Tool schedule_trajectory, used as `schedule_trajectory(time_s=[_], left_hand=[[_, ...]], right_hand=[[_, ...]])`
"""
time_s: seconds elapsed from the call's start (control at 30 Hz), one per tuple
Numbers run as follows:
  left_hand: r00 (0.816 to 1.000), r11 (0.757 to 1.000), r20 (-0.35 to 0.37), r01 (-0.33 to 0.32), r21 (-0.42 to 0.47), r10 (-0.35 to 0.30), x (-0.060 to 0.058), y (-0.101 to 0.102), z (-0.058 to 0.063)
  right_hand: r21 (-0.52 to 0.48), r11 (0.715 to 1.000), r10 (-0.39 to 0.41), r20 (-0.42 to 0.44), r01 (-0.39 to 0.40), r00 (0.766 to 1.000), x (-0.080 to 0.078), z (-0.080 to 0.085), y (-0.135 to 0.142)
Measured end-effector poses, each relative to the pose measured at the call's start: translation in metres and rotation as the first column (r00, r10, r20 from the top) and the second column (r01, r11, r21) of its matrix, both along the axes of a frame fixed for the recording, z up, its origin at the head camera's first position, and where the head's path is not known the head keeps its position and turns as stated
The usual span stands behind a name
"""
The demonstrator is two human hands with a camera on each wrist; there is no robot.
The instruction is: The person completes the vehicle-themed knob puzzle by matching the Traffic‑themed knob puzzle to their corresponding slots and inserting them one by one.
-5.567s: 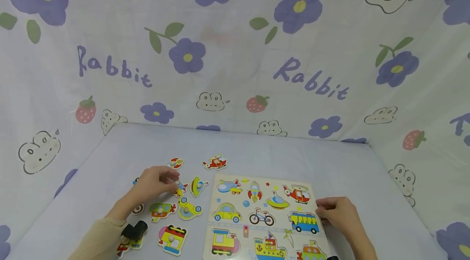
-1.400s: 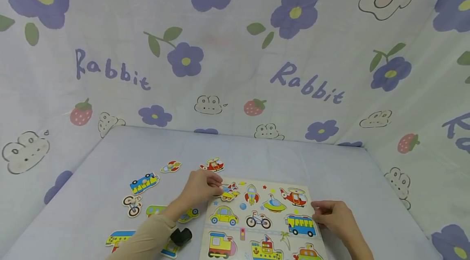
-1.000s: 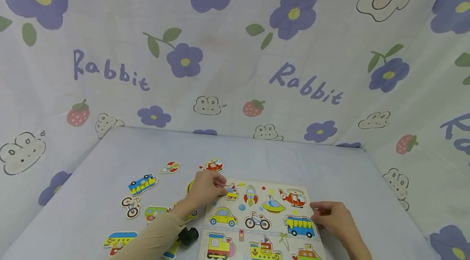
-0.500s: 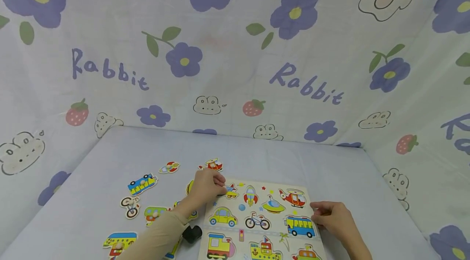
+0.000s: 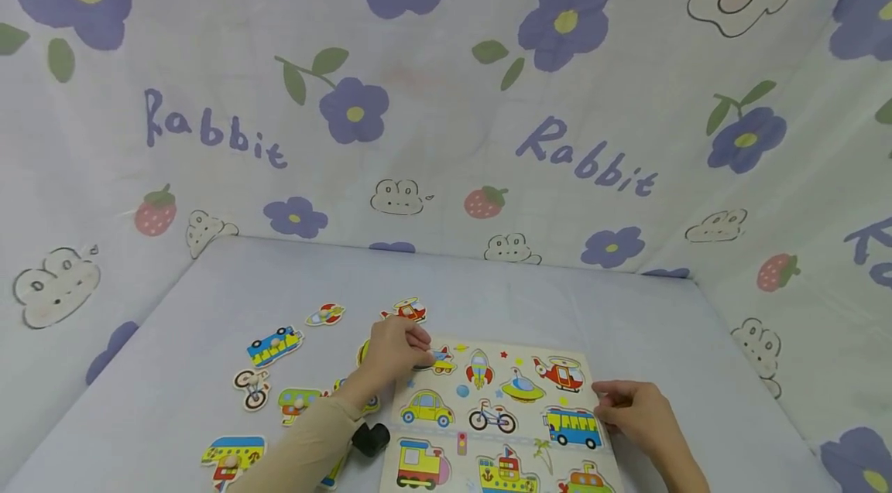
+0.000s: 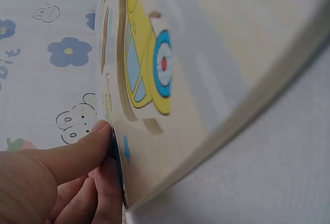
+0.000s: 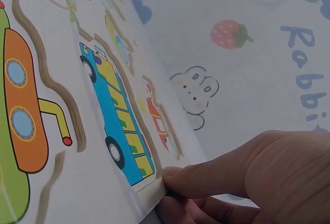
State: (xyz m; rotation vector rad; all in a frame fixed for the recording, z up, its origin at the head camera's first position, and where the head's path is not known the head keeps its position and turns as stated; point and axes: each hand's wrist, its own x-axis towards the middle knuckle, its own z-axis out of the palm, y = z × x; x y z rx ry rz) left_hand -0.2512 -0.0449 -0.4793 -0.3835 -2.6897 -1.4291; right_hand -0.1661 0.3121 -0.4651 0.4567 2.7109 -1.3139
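Note:
A wooden peg puzzle board [image 5: 460, 425] printed with vehicles lies on the table at front centre in the head view. At its upper left corner my left hand [image 5: 397, 350] pinches the airplane piece [image 5: 444, 361] over the printed airplane; thumb and fingers hide most of the piece. In the left wrist view the left thumb [image 6: 85, 147] and fingers meet at the board's corner, next to the yellow car picture. My right hand [image 5: 643, 417] grips the board's right edge beside the bus picture, with the thumb [image 7: 196, 180] on top and fingers curled below in the right wrist view.
Left of the board lie loose knobbed pieces: rocket [image 5: 326, 314], helicopter [image 5: 409, 309], bus [image 5: 275, 346], bicycle [image 5: 252, 388], submarine [image 5: 300, 404] and ship [image 5: 235, 454]. The left forearm partly covers others. Printed cloth walls stand behind and beside the table.
My left hand has picked up the airplane piece from the loose pieces and carried it right onto the board's upper left corner. Over the last second it barely shifts. My right hand stays at the edge.

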Motion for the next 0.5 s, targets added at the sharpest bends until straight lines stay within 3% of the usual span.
schedule_trajectory(time_s=[0.27, 0.5], left_hand=[[0.999, 1.000, 0.042, -0.009, 0.018, 0.008, 0.0014, 0.0007, -0.0001], [1.000, 0.999, 0.024, 0.003, 0.049, -0.004, 0.0015, -0.0026, 0.0011]], right_hand=[[-0.017, 1.000, -0.017, 0.015, 0.017, 1.000, 0.0008, -0.0022, 0.0008], [-0.012, 1.000, -0.006, -0.006, 0.006, 1.000, -0.0005, -0.0014, -0.0001]])
